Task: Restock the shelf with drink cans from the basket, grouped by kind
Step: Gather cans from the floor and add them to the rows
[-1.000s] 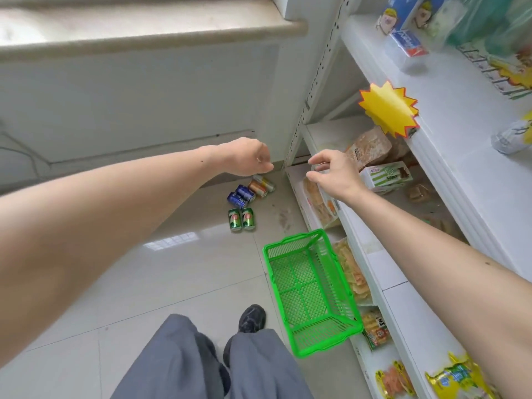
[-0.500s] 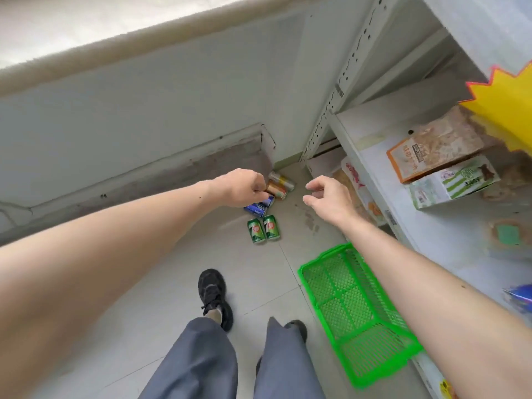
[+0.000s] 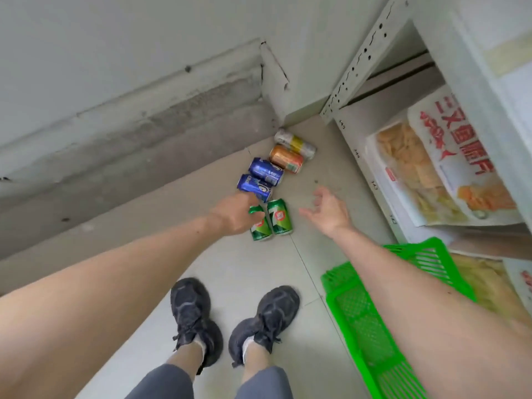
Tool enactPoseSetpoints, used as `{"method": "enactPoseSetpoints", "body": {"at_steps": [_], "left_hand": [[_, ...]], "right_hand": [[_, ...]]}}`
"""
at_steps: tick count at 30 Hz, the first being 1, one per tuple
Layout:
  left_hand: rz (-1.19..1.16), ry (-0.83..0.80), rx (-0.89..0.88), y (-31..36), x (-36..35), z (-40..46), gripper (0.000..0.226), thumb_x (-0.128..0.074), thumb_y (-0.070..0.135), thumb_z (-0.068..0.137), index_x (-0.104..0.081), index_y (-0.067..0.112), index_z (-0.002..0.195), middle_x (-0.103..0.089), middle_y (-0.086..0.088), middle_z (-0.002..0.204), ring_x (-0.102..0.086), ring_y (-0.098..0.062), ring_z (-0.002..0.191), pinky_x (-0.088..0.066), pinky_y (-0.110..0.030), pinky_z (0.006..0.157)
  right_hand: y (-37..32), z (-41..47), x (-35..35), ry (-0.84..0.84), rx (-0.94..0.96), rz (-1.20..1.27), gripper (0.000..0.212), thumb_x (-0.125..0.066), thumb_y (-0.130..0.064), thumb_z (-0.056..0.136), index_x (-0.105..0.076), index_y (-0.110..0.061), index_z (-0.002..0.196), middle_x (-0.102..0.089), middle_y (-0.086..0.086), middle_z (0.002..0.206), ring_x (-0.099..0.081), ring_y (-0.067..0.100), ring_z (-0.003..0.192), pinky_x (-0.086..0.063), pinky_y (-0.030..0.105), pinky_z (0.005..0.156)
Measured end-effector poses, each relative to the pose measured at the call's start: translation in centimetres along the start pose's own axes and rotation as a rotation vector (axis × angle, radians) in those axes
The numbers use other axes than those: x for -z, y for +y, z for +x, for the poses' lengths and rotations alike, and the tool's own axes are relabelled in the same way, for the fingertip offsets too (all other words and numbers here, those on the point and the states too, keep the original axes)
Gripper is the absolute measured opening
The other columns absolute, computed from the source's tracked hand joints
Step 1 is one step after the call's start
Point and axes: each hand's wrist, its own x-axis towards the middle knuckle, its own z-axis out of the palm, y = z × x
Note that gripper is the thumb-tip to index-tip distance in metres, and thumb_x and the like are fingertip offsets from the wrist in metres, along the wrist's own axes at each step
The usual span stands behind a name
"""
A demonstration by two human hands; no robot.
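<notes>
Shoes (image 3: 230, 321), dark and laced, sit nearest us on the pale floor tiles (image 3: 244, 269), below and between our two outstretched arms. To the right of our right forearm lies the green basket (image 3: 362, 318), its mesh bottom showing with no cans in view inside it, though the arm covers part of it. Our left hand (image 3: 237, 213) reaches down with fingers curled over the top end of the left green can (image 3: 260, 227); we cannot tell whether it truly grips the can or only touches it. Our right hand (image 3: 328, 213) hangs open, fingers loosely spread, holding nothing, just to the right of the right green can (image 3: 279, 217). The two hands stay apart, with the green pair lying side by side on the floor between them. Just beyond our left hand lie two blue cans (image 3: 260, 180), one against the other. Farther off rest an orange can (image 3: 286, 159) and then a silver and yellow can (image 3: 295, 144), close to the wall corner. Beyond and to the right of our right hand, the bottom shelf (image 3: 357, 156) holds large snack bags (image 3: 431, 162).
</notes>
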Motion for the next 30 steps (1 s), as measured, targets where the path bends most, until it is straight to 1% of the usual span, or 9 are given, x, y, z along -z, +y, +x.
{"method": "enactPoseSetpoints", "body": {"at_steps": [4, 7, 11, 13, 15, 19, 25, 28, 30], "left_hand": [[-0.003, -0.005, 0.044, -4.2, -6.4, 6.9, 0.047, -0.049, 0.036, 0.097, -0.044, 0.015, 0.138, -0.044, -0.009, 0.138, -0.05, -0.026, 0.119, -0.04, -0.034, 0.099], [0.011, 0.004, 0.063, -6.7, -10.2, 10.8, 0.05, -0.048, 0.038, 0.096, -0.042, 0.012, 0.139, -0.036, -0.006, 0.144, -0.05, -0.026, 0.121, -0.039, -0.037, 0.104], [0.029, 0.071, 0.06, -8.4, -13.7, 14.5, 0.057, -0.049, 0.04, 0.096, -0.034, 0.016, 0.145, -0.024, -0.003, 0.152, -0.042, -0.027, 0.13, -0.039, -0.043, 0.106], [0.033, 0.119, 0.064, -8.9, -14.9, 15.5, 0.058, -0.05, 0.041, 0.095, -0.032, 0.019, 0.145, -0.02, -0.002, 0.154, -0.04, -0.028, 0.131, -0.041, -0.046, 0.104], [0.06, 0.145, 0.063, -9.1, -15.7, 16.1, 0.058, -0.05, 0.041, 0.094, -0.032, 0.02, 0.145, -0.015, -0.001, 0.156, -0.037, -0.028, 0.133, -0.042, -0.047, 0.102], [0.103, 0.154, 0.051, -9.3, -16.3, 16.6, 0.06, -0.051, 0.043, 0.094, -0.03, 0.022, 0.146, -0.008, 0.001, 0.158, -0.033, -0.026, 0.136, -0.044, -0.045, 0.102], [0.127, 0.133, 0.071, -8.7, -14.9, 16.3, 0.06, -0.051, 0.044, 0.094, -0.029, 0.024, 0.146, -0.011, 0.002, 0.158, -0.033, -0.024, 0.137, -0.043, -0.042, 0.104], [0.178, 0.13, 0.06, -7.9, -13.6, 15.5, 0.058, -0.05, 0.045, 0.094, -0.031, 0.024, 0.145, -0.012, 0.0, 0.158, -0.034, -0.024, 0.136, -0.037, -0.044, 0.105], [0.173, 0.123, 0.061, -7.0, -12.4, 14.7, 0.057, -0.051, 0.044, 0.094, -0.033, 0.022, 0.144, -0.014, 0.0, 0.158, -0.036, -0.025, 0.134, -0.039, -0.044, 0.104]], "right_hand": [[3.4, 6.5, -7.0, -0.064, -0.013, -0.003, 0.07, -0.076, -0.043, 0.081, -0.044, -0.014, 0.136, -0.059, 0.01, 0.127, -0.056, 0.03, 0.117, -0.046, 0.039, 0.099], [5.5, 10.5, -11.6, -0.08, -0.027, -0.021, 0.069, -0.074, -0.048, 0.08, -0.045, -0.013, 0.132, -0.058, 0.013, 0.129, -0.056, 0.032, 0.118, -0.048, 0.043, 0.097], [6.7, 13.9, -15.6, -0.063, -0.053, -0.057, 0.068, -0.075, -0.049, 0.078, -0.046, -0.011, 0.126, -0.058, 0.014, 0.126, -0.056, 0.034, 0.116, -0.049, 0.041, 0.095], [6.8, 14.9, -16.7, -0.06, -0.054, -0.051, 0.069, -0.077, -0.048, 0.076, -0.046, -0.011, 0.124, -0.058, 0.014, 0.122, -0.057, 0.034, 0.114, -0.05, 0.041, 0.093], [6.8, 15.7, -17.3, -0.073, -0.058, -0.039, 0.067, -0.078, -0.048, 0.075, -0.046, -0.013, 0.122, -0.059, 0.012, 0.121, -0.058, 0.033, 0.112, -0.051, 0.043, 0.092], [6.6, 16.3, -17.8, -0.112, -0.047, -0.034, 0.067, -0.077, -0.046, 0.077, -0.046, -0.016, 0.127, -0.059, 0.009, 0.123, -0.059, 0.03, 0.11, -0.05, 0.04, 0.091], [6.8, 15.7, -16.8, -0.111, -0.058, 0.026, 0.059, -0.075, -0.038, 0.082, -0.048, -0.01, 0.126, -0.061, 0.013, 0.122, -0.06, 0.031, 0.108, -0.05, 0.04, 0.091], [6.6, 14.4, -15.2, -0.082, -0.05, 0.062, 0.059, -0.074, -0.036, 0.083, -0.047, -0.01, 0.128, -0.061, 0.013, 0.123, -0.06, 0.031, 0.107, -0.049, 0.039, 0.09], [6.2, 13.2, -13.3, -0.078, -0.032, 0.082, 0.058, -0.073, -0.036, 0.084, -0.047, -0.009, 0.128, -0.061, 0.012, 0.121, -0.06, 0.03, 0.105, -0.049, 0.038, 0.088]]}}
